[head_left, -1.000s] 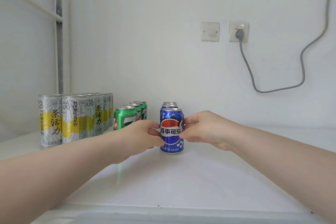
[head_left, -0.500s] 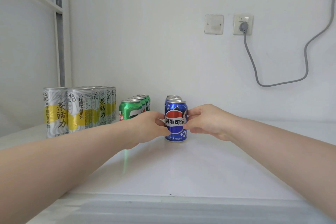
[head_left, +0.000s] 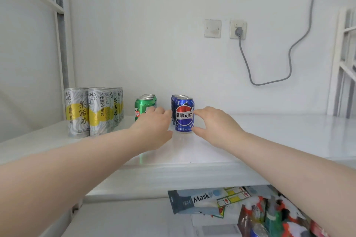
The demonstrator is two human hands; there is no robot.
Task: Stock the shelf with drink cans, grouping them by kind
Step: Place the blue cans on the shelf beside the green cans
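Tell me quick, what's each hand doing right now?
Left hand: open, fingers relaxed beside the blue cola can, holding nothing.
Right hand: open, fingers spread at the can's other side; contact cannot be told.

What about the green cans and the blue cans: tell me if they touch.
Apart. The head view shows a strip of white wall between the green cans and the blue cans, above the left hand.

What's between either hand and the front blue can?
Nothing visible. The left hand and right hand flank the front blue can, fingertips at its sides; the green cans stand apart to its left.
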